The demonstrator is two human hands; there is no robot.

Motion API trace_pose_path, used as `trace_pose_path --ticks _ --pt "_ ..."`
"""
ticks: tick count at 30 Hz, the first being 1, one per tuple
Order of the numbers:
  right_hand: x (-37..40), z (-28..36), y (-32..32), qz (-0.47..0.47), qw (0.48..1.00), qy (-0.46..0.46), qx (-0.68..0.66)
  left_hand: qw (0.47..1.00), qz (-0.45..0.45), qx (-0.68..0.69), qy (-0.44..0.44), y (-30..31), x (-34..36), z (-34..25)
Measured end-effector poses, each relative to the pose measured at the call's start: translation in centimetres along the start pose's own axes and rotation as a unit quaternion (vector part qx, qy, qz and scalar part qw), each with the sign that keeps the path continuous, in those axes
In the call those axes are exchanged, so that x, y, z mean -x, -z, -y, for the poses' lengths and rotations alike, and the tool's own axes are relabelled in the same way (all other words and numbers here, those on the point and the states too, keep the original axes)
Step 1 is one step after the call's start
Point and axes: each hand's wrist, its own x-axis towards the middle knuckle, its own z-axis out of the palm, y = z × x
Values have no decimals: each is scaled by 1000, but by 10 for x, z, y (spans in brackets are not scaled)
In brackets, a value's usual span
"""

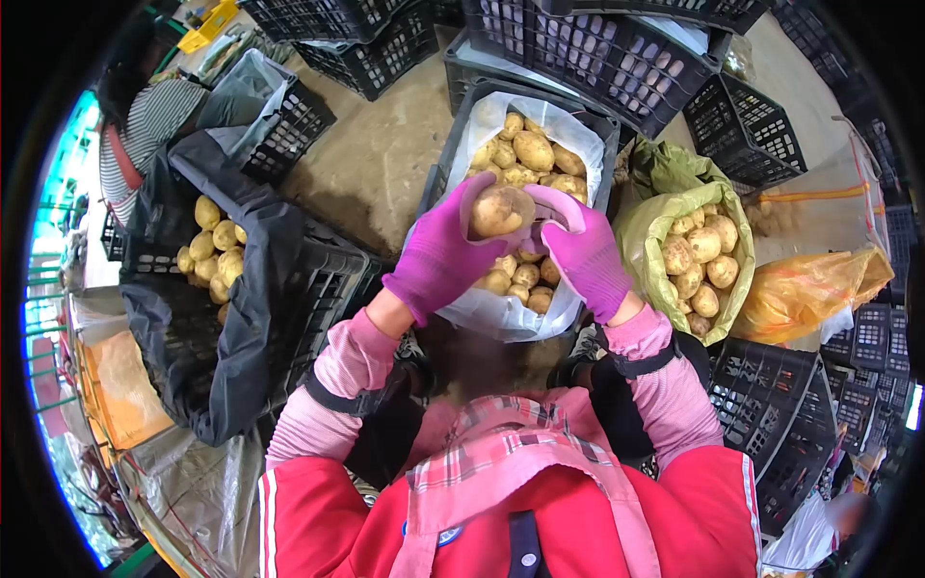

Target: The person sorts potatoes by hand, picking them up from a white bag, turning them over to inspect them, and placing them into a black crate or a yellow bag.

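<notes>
My left hand (448,252), in a pink-purple glove, is closed round a large potato (499,211) above the middle crate. Close on its right is my right hand (585,252), gloved alike, with its fingers curled beside the potato; whether it grips anything is hidden. Below both hands stands a black crate (605,130) lined with a white bag (491,320) and filled with potatoes (533,150).
Left is a crate with a black liner (252,318) holding potatoes. A green sack (636,231) of potatoes stands right, beside an orange bag (814,289). Black crates (578,58) are stacked ahead. A person in a striped top (164,114) is at the upper left.
</notes>
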Motion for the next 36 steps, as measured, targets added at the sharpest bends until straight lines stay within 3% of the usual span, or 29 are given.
trace_pose_path --ticks 3,6,12,15,21,27,30,33,36 --pt "5 22 -3 32 980 -107 -162 999 19 16 -32 10 -3 6" --pt "2 18 -3 70 993 -84 -37 998 39 5 -45 13 -2 13" --pt "-1 25 0 98 968 -198 -120 996 65 28 -52 12 -2 14" --pt "1 8 0 119 984 -135 -15 995 73 -44 -55 11 0 10" --pt "4 23 -6 106 982 -142 59 994 96 -52 -16 10 1 8" --pt "2 -18 -1 44 989 -140 -2 993 120 16 -14 12 -1 14" --pt "5 23 -2 58 969 -201 -130 987 134 92 -17 15 -2 17" --pt "4 18 1 64 968 -175 -169 984 112 93 -101 14 -6 25" --pt "1 26 2 62 966 -188 -168 972 109 192 -76 13 -6 30"
